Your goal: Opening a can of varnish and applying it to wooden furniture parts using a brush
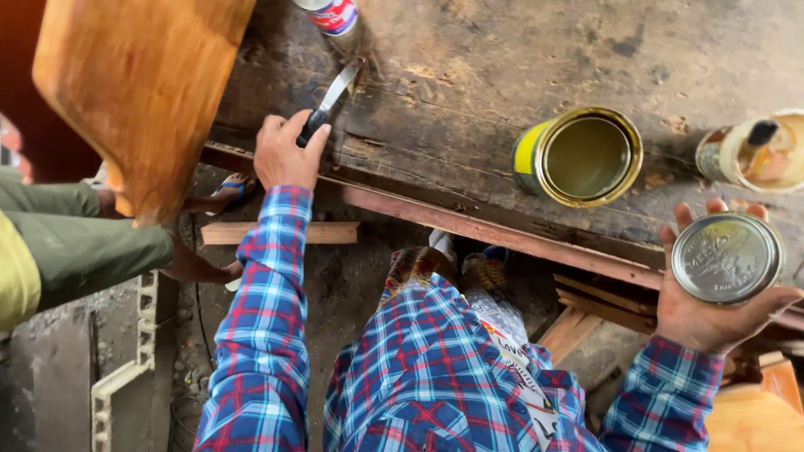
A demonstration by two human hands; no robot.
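Hands work well apart: the left hand (286,153) is closed around the dark handle of a knife (333,99), blade pointing away across the worn wooden table (469,75), while the right hand (712,289), at the near right, is spread under a round metal lid (727,257), fingers curled up along its rim. Far left, a varnished wooden board (138,84) tilts over the table's edge, and another person's legs (92,243) show below it. A small can (331,15) stands just beyond the knife tip. Between the hands sits the open yellow tin (578,156), upright, full of pale liquid; a second open can (749,152) with a brush handle in it stands to its right. Judging by this, keeping the lid level and the blade turned away from the wrist, with the tin left clear of both elbows, seems the sound way to handle it
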